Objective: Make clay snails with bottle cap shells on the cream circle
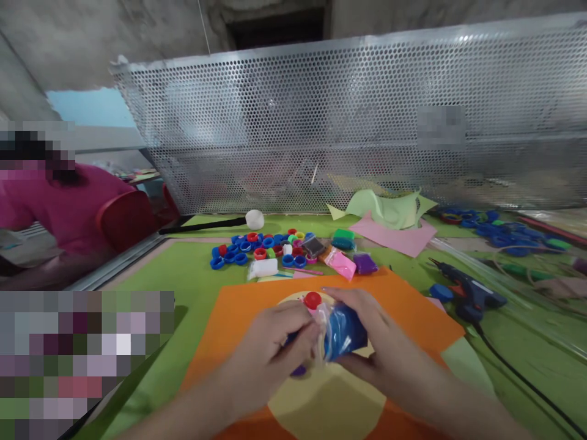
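Observation:
Both hands meet over an orange sheet [413,311] that bears a pale yellow disc [328,406]. My right hand [367,333] is wrapped round a small clear bag of blue clay [343,330]. My left hand [275,348] pinches the bag's open end, fingers closed. A red bottle cap [312,299] lies on the disc just beyond my fingers. Something small and purple [299,370] shows under my left hand.
Several blue and red bottle caps [257,247] and clay bags in pink [342,263] and purple [364,263] lie beyond the sheet. A blue glue gun [465,292] with a black cord lies right. A perforated metal screen [321,122] stands behind. A person in pink [59,201] sits left.

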Motion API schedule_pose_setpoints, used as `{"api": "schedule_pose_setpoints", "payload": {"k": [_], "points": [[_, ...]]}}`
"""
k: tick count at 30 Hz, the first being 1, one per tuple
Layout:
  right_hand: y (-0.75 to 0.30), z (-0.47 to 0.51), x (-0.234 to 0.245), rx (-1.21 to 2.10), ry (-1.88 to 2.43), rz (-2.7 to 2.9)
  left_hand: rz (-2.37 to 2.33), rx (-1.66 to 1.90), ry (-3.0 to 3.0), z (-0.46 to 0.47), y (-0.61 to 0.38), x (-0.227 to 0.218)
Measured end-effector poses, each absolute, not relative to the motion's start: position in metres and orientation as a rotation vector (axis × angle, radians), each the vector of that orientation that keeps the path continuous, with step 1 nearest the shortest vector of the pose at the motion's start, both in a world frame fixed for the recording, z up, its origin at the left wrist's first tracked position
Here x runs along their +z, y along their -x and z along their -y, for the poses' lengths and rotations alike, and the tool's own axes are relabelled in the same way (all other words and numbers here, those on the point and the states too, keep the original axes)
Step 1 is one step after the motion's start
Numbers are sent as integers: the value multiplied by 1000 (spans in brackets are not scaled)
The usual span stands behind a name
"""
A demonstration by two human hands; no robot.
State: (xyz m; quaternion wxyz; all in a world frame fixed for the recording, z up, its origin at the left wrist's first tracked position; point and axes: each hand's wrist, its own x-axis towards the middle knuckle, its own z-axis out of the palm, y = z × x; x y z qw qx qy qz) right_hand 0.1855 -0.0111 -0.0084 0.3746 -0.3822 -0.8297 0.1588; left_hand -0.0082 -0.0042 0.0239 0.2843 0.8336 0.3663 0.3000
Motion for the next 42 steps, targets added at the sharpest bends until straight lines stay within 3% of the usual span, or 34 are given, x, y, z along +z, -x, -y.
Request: {"api": "schedule_pose_setpoints", "payload": {"k": [8, 18, 32, 42], "points": [[-186, 13, -3, 392, 1111, 2110, -1255, 926, -2292, 6, 11, 22], [-188, 11, -6, 423, 1144, 2067, -941, 999, -2591, 0, 21, 19], [-180, 12, -11, 442, 1216, 2055, -920, 1068, -2739, -4, 19, 8], [-181, 14, -6, 501, 1168, 2054, -956, 1127, -2535, -2, 13, 4]]}}
